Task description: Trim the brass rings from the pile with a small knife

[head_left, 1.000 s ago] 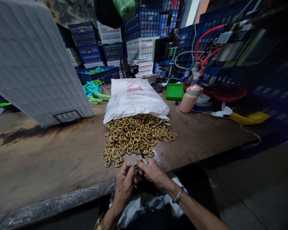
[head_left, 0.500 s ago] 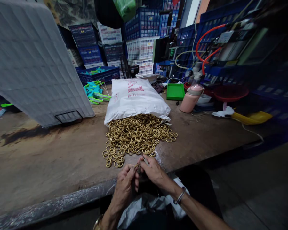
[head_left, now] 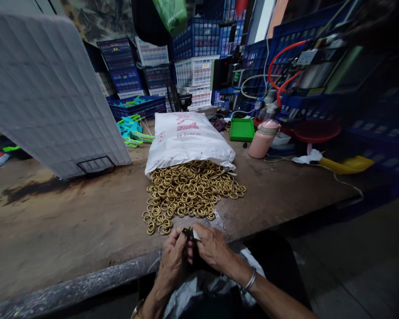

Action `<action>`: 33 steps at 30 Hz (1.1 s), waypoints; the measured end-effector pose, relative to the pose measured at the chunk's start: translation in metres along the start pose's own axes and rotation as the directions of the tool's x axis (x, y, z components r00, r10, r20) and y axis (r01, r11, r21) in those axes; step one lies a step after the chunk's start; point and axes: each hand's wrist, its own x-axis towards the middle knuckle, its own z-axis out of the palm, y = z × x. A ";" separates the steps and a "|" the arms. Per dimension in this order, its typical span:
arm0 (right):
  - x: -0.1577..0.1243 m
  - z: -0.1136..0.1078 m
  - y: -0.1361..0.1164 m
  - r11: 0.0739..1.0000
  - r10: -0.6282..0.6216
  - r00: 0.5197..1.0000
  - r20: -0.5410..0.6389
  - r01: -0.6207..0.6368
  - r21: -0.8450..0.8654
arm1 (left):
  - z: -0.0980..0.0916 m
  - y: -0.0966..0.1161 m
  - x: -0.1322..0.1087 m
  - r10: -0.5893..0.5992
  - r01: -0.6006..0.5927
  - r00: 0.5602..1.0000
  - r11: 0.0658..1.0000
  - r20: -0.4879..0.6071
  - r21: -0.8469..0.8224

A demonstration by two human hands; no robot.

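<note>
My left hand [head_left: 174,248] is closed at the table's near edge, thumb and fingers pinched together. A gold-coloured ring showed at these fingertips a moment ago; the tool and fingers now cover it. My right hand [head_left: 214,248] is closed round a small flat tool [head_left: 188,232] with a dark end and a whitish part by the thumb; its exact kind is unclear. The dark end meets the left thumb and forefinger. Just beyond both hands lies a heap of gold-coloured rings [head_left: 189,190], spilling from the mouth of a white sack [head_left: 189,137] with red print.
A pale ribbed panel [head_left: 53,97] stands at the left of the table [head_left: 69,226]. Turquoise and green pieces [head_left: 131,128] lie behind it. A green tray [head_left: 242,129], a pink bottle [head_left: 264,139] and a yellow scoop [head_left: 347,164] sit to the right. Stacked crates [head_left: 196,71] fill the back.
The tool in my right hand has turned, so its dark end now points at the left fingertips. The ring between the hands has gone out of sight. My view has tilted slightly up.
</note>
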 end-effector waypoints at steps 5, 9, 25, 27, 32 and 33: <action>0.001 -0.001 -0.003 1.000 0.005 1.000 -0.016 -0.005 -0.013 | 0.004 0.005 -0.004 0.025 -0.022 0.999 0.998 -0.045 0.055; 0.002 0.001 -0.001 1.000 0.006 1.000 0.023 -0.006 -0.007 | 0.001 0.001 -0.002 0.056 -0.054 0.998 0.996 -0.029 0.072; 0.044 -0.005 -0.013 0.963 0.120 0.992 -0.030 -0.124 -0.241 | -0.011 0.000 -0.011 0.111 -0.102 0.993 0.982 0.047 -0.160; 0.054 0.001 -0.016 0.955 0.108 0.992 -0.072 -0.124 -0.269 | -0.015 0.002 -0.009 0.088 -0.081 0.996 0.974 0.024 -0.210; 0.071 0.015 -0.014 0.917 0.125 0.988 -0.092 -0.150 -0.370 | -0.023 0.006 -0.006 0.065 -0.053 0.998 0.947 0.027 -0.317; 0.073 0.015 -0.013 0.913 0.133 0.987 -0.088 -0.157 -0.376 | -0.024 0.006 -0.005 0.060 -0.044 0.997 0.942 0.038 -0.334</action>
